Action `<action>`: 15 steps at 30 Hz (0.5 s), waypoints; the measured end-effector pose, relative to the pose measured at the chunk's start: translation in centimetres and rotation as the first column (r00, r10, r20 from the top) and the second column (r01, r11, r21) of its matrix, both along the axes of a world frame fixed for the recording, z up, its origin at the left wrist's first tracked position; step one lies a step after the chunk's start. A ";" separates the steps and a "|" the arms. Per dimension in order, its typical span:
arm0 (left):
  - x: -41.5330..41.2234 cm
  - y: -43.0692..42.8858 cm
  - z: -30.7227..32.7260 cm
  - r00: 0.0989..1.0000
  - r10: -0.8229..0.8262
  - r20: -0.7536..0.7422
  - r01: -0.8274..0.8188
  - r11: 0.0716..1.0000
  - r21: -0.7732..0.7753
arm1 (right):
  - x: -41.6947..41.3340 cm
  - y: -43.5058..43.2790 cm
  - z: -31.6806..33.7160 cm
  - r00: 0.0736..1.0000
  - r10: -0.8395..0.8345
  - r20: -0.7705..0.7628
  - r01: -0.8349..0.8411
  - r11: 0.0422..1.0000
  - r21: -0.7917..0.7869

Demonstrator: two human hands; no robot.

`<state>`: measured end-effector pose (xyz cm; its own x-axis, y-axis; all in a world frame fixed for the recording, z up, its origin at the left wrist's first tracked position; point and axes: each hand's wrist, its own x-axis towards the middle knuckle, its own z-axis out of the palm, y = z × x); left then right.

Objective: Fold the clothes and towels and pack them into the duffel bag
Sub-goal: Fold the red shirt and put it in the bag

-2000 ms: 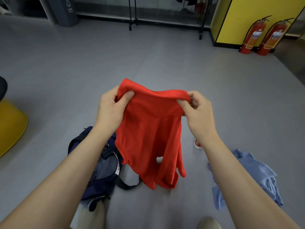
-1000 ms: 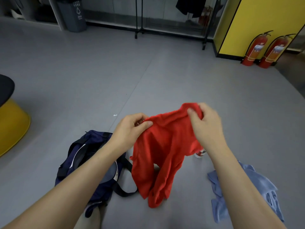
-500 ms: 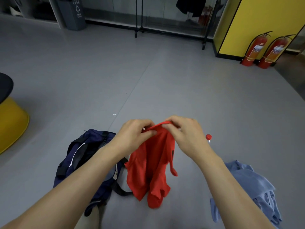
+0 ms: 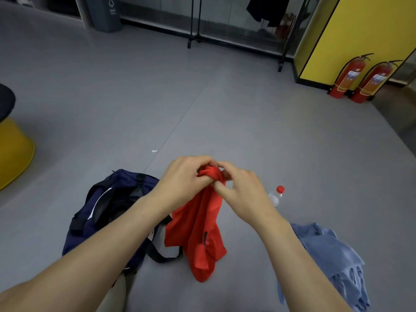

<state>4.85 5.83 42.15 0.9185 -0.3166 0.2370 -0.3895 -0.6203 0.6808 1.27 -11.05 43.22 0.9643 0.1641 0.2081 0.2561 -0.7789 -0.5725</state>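
Note:
A red shirt (image 4: 200,230) hangs in the air in front of me, folded lengthwise, its lower end near the grey floor. My left hand (image 4: 184,181) and my right hand (image 4: 240,190) meet at its top edge, both pinching the bunched red cloth between them. The navy duffel bag (image 4: 108,206) lies open on the floor to the left of the shirt, partly hidden by my left forearm. A crumpled light blue garment (image 4: 333,255) lies on the floor at the lower right.
A clear bottle with a red cap (image 4: 278,194) lies on the floor just right of my hands. A yellow stool (image 4: 13,152) stands at the left edge. Two red fire extinguishers (image 4: 360,79) stand by a yellow wall, far right. A clothes rack (image 4: 238,30) and a grey bin (image 4: 105,14) stand at the back.
My hands, apart along the shirt's top edge before, have come together, folding the shirt in half lengthwise. Shirt and hands have lowered, and the bottle behind it now shows.

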 end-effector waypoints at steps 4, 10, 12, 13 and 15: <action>0.5 0.7 0.2 1.000 -0.004 0.005 0.004 1.000 0.008 | 0.2 -0.3 0.7 0.989 -0.033 0.146 0.028 0.999 0.035; 0.9 1.9 0.1 0.991 -0.084 -0.109 0.082 0.996 -0.018 | 1.3 -3.4 2.6 0.957 -0.273 0.094 0.133 0.707 0.695; 1.2 2.0 0.3 0.991 -0.081 -0.103 0.075 0.995 -0.061 | 1.2 -4.5 2.8 0.953 -0.298 0.065 0.187 0.739 0.647; 1.3 2.0 0.4 0.990 -0.083 -0.114 0.072 0.993 -0.097 | 1.0 -4.5 2.7 0.966 -0.256 0.045 0.185 0.797 0.575; 1.3 1.8 0.5 0.986 -0.089 -0.138 0.069 0.988 -0.140 | 0.4 -4.1 1.7 0.992 -0.110 -0.058 0.124 0.912 0.391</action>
<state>6.17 7.64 42.65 0.9193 -0.3640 0.1497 -0.3258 -0.4904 0.8083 1.70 -15.11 44.88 0.9792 -0.0391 0.1992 0.1516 -0.5120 -0.8455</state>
